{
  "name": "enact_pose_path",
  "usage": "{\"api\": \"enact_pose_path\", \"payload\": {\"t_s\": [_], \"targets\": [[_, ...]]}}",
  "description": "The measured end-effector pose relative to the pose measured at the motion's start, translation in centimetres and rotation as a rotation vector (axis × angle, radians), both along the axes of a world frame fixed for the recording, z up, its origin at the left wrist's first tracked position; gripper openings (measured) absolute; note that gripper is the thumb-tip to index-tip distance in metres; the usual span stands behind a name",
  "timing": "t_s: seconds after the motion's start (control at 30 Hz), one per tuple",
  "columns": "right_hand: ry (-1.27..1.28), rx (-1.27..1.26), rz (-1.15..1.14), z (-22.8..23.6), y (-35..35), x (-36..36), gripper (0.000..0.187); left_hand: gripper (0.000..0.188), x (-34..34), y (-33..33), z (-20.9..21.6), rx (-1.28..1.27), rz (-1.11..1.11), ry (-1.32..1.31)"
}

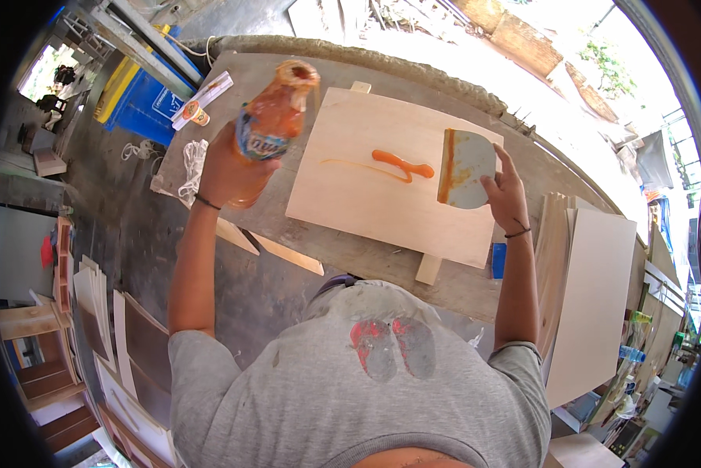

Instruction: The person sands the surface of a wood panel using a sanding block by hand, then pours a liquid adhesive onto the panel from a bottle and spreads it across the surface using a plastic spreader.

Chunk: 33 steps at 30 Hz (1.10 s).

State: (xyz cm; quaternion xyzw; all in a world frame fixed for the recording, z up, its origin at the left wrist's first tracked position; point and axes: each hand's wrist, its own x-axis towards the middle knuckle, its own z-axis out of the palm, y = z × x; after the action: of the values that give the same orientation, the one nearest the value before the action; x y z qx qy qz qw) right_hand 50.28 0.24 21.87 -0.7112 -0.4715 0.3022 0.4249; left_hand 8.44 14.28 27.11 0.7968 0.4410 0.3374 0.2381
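Note:
My left hand (235,168) is wrapped round a cut-open plastic bottle (282,113), streaked with orange glue-like liquid and bearing a blue label. The bottle is raised over the left side of the table, its opening at the upper end. In my right hand (509,191) is a flat grey spreader (472,164), pinched at its rounded edge; orange residue coats its straight left edge and spots its face. Below lies a pale plywood sheet (350,210). A thick orange glue streak (401,164) and a thin curved trail mark its middle, left of the spreader.
Wood strips (428,269) stick out beneath the sheet. On the table (237,78) at left are a small orange-and-white cup (196,114) and a white cord bundle (194,168). A blue-and-yellow bin (143,101) stands beyond. Stacked panels (592,288) lean at right.

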Motion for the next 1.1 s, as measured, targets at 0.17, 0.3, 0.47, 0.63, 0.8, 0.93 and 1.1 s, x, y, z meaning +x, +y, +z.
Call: {"api": "enact_pose_path", "payload": {"t_s": [0.17, 0.3, 0.47, 0.63, 0.8, 0.93, 1.1], "targets": [[0.129, 0.019, -0.016, -2.3, 0.6, 2.1, 0.053, 0.066, 1.8, 1.5, 1.5, 0.029, -0.073, 0.004], [0.276, 0.013, 0.078, 0.3, 0.7, 0.6, 0.056, 0.067, 1.7, 2.0, 1.8, -0.007, -0.078, -0.015], [0.076, 0.082, 0.191, 4.0, 1.0, -0.5, 0.056, 0.072, 1.2, 3.0, 0.4, 0.070, -0.076, 0.086], [-0.011, 0.269, 0.199, 6.1, 1.9, -1.4, 0.042, 0.074, 1.4, 3.0, 0.5, 0.145, -0.048, 0.250], [-0.046, 0.424, 0.095, 6.8, 4.2, -5.5, 0.017, 0.072, 2.1, 3.4, -0.1, 0.160, -0.089, 0.183], [-0.242, 0.398, 0.445, 6.4, 4.4, -9.3, 0.021, 0.070, 1.7, 4.4, -1.5, 0.138, -0.043, 0.128], [-0.326, -0.202, 0.357, 4.2, 3.3, -6.8, 0.031, 0.071, -0.3, 5.2, -3.0, -0.036, 0.156, -0.008]]}}
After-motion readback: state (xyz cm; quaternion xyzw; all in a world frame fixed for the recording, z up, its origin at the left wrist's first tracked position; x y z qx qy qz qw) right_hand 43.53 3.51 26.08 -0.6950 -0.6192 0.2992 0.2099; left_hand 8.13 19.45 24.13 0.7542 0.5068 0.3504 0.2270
